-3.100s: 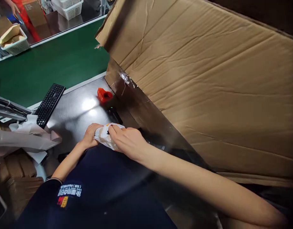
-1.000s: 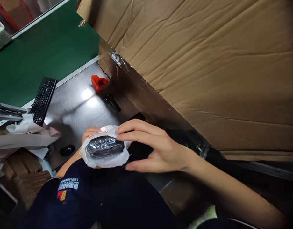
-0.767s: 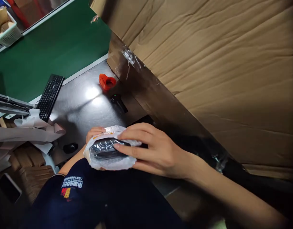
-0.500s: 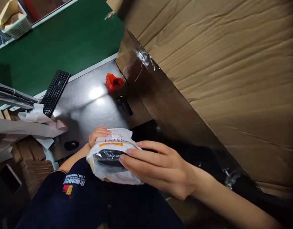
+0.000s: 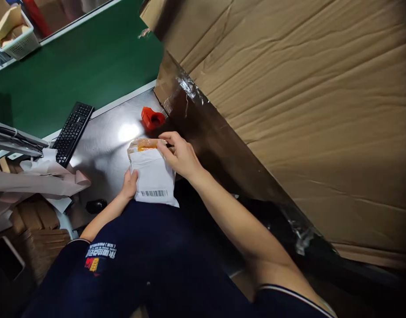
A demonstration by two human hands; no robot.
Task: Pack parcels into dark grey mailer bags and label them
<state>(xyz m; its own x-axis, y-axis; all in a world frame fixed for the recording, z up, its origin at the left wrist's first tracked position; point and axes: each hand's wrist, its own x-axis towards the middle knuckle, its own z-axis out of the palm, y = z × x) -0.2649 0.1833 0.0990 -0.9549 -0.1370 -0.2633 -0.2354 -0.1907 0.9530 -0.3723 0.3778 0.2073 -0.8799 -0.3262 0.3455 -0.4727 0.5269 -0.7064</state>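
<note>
A white parcel [image 5: 153, 172] in a plastic mailing bag is held up in front of my body, with a barcode along its lower edge. Across its top run clear tape and an orange strip. My left hand [image 5: 130, 184] grips the left side, thumb on the white face and fingers behind. At the top right corner, my right hand [image 5: 180, 154] pinches the bag between thumb and fingers. Just beyond the parcel, a red plastic holder [image 5: 152, 118] stands on the metal table [image 5: 107, 134].
A black keyboard [image 5: 73, 130] and a black mouse [image 5: 96, 206] lie to the left, near trailing paper strips [image 5: 67, 179]. Large cardboard [image 5: 289, 110] fills the right side. Behind the table rises a green panel [image 5: 90, 57], with a white basket [image 5: 22, 44] at upper left.
The parcel has moved up and away from my body and turned, so its barcode side now shows. My right hand has shifted from its near end to the top right corner.
</note>
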